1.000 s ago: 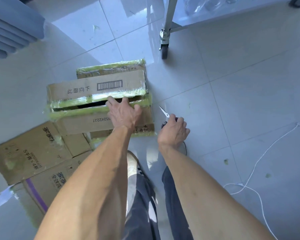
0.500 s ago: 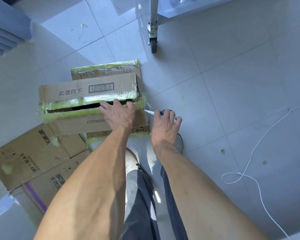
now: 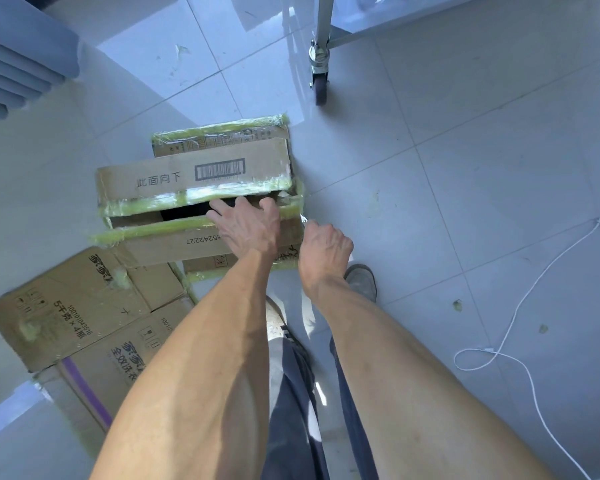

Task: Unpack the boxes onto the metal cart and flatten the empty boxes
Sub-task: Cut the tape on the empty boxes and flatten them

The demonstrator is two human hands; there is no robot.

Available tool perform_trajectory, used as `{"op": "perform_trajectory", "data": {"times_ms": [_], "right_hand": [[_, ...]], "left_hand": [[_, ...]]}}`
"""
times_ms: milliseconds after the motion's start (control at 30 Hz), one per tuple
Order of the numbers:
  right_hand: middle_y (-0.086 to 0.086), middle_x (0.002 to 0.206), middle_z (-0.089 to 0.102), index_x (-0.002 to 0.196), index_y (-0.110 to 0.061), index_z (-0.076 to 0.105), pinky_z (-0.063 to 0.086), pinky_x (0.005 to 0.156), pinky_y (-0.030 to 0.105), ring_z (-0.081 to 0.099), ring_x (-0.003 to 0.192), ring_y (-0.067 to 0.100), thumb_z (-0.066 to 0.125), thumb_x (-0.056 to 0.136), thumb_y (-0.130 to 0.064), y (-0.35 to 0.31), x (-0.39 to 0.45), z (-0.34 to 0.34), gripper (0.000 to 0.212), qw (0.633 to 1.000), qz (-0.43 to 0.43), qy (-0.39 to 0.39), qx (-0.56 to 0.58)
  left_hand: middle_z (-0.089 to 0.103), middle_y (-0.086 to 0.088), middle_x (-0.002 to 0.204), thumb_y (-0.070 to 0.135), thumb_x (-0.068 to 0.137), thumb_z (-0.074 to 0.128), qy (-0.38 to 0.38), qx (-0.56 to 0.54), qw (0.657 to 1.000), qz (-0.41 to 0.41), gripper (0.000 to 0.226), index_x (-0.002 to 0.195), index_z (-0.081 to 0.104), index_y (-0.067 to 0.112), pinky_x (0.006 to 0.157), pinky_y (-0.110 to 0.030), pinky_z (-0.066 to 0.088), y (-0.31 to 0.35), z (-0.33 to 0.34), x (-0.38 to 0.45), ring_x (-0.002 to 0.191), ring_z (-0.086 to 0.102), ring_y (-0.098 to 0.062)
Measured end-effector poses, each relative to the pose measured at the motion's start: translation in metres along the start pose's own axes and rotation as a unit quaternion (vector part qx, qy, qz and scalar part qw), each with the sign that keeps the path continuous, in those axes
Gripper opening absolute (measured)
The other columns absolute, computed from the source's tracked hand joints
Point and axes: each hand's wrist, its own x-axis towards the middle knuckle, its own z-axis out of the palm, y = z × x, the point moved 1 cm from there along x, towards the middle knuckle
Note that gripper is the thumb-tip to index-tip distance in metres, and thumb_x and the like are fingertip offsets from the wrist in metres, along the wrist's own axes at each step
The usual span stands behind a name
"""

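A brown cardboard box (image 3: 194,174) with green-taped edges stands on the tiled floor, its top flaps parted along a dark slit. My left hand (image 3: 248,225) rests flat on the near flap, fingertips at the slit. My right hand (image 3: 324,245) grips a small knife at the box's right end; only a sliver of blade (image 3: 303,219) shows by the taped corner. The metal cart (image 3: 321,36) shows as a leg with a caster at the top.
Flattened cardboard boxes (image 3: 84,313) lie on the floor at lower left. A white cord (image 3: 520,306) trails across the tiles at right. Grey stacked panels (image 3: 18,53) sit at the upper left. My legs and shoes (image 3: 362,282) are below the box.
My right hand has moved left and forward with the knife, from the open floor to the box's right end. My left hand stays on the near flap.
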Motion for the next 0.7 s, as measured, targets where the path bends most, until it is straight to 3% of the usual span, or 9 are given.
{"op": "perform_trajectory", "data": {"times_ms": [133,267,367,467,567,700], "right_hand": [[0.008,0.096,0.061,0.12,-0.012,0.047,0.034,0.086,0.039,0.058,0.089,0.026,0.036,0.094,0.004,0.0,-0.003,-0.014,0.032,0.998,-0.003,0.053,0.025],[0.011,0.094,0.063,0.114,-0.012,0.05,0.036,0.074,0.036,0.061,0.087,0.03,0.038,0.098,-0.001,0.007,-0.011,-0.03,0.023,0.992,0.089,0.049,0.075],[0.012,0.092,0.066,0.098,-0.009,0.064,0.041,0.063,0.034,0.065,0.084,0.033,0.048,0.094,-0.001,0.013,-0.011,-0.037,0.019,0.973,0.176,0.037,0.144],[0.01,0.078,0.063,0.076,-0.011,0.061,0.037,0.058,0.032,0.058,0.073,0.031,0.05,0.088,0.003,0.005,-0.013,-0.054,0.021,0.974,0.16,0.046,0.154],[0.004,0.061,0.044,0.07,-0.015,0.052,0.033,0.06,0.032,0.049,0.08,0.028,0.048,0.086,0.006,-0.011,-0.013,-0.074,0.026,0.984,0.107,0.051,0.129],[0.013,0.081,0.064,0.085,-0.009,0.06,0.034,0.061,0.032,0.059,0.082,0.034,0.056,0.089,-0.004,-0.036,-0.012,-0.101,0.007,0.989,0.072,0.042,0.122]], "left_hand": [[0.045,-0.007,0.095,0.035,0.089,0.042,0.021,0.063,0.998,0.009,0.028,0.077,0.061,0.018,0.081,-0.039,0.027,-0.004,-0.007,-0.011,0.092,0.035,-0.026],[0.058,-0.007,0.082,0.03,0.091,0.042,0.01,0.142,0.989,0.049,0.031,0.074,0.065,0.018,0.082,-0.042,0.032,-0.01,-0.019,-0.02,0.085,0.04,-0.025],[0.067,-0.008,0.088,0.026,0.09,0.047,-0.076,0.131,0.988,0.031,0.025,0.083,0.068,0.015,0.086,-0.039,0.038,-0.016,-0.032,-0.024,0.089,0.055,-0.028],[0.069,-0.01,0.108,0.03,0.09,0.057,-0.188,0.057,0.98,-0.026,0.022,0.1,0.07,0.015,0.08,-0.03,0.042,-0.026,-0.049,-0.025,0.102,0.064,-0.03],[0.069,-0.011,0.109,0.023,0.087,0.057,-0.212,-0.03,0.975,-0.055,0.025,0.105,0.071,0.014,0.076,-0.028,0.043,-0.032,-0.068,-0.024,0.099,0.063,-0.031],[0.073,-0.01,0.096,0.017,0.085,0.051,-0.191,-0.211,0.955,-0.084,0.023,0.092,0.072,0.012,0.078,-0.03,0.05,-0.026,-0.098,-0.011,0.093,0.067,-0.031]]}}
